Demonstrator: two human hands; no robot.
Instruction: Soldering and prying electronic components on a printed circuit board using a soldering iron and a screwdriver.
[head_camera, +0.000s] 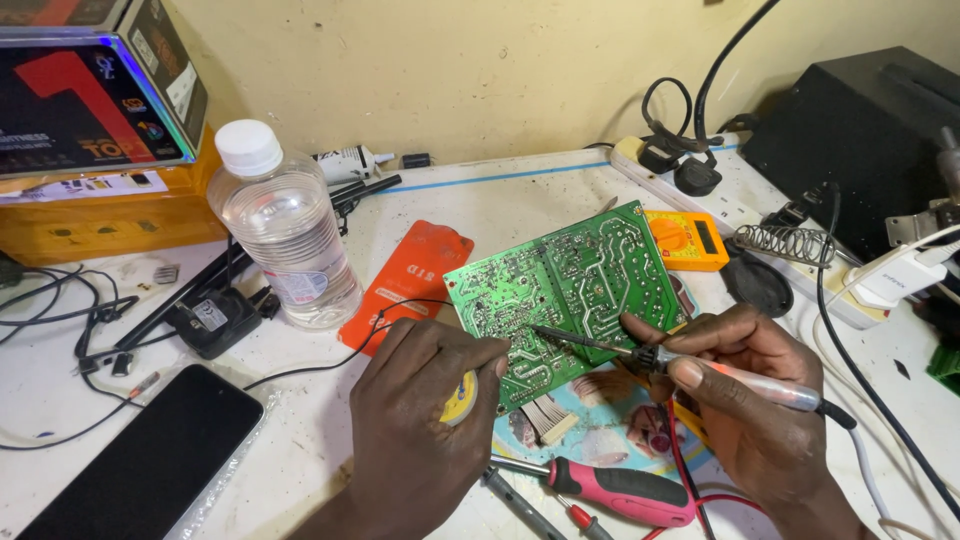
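A green board (570, 290) lies tilted on the white desk (300, 450), propped over a picture card. The left hand (420, 420) rests at the board's near left edge, fingers (480, 355) curled shut round a solder spool (462, 398), fingertips touching the board. The right hand (745, 400) grips a soldering iron (700, 372) like a pen, fingers closed on its handle; the iron's tip meets the board just beside the left fingertips. A clear bottle (285, 235) stands to the left, a pink screwdriver (610, 490) lies near the wrists.
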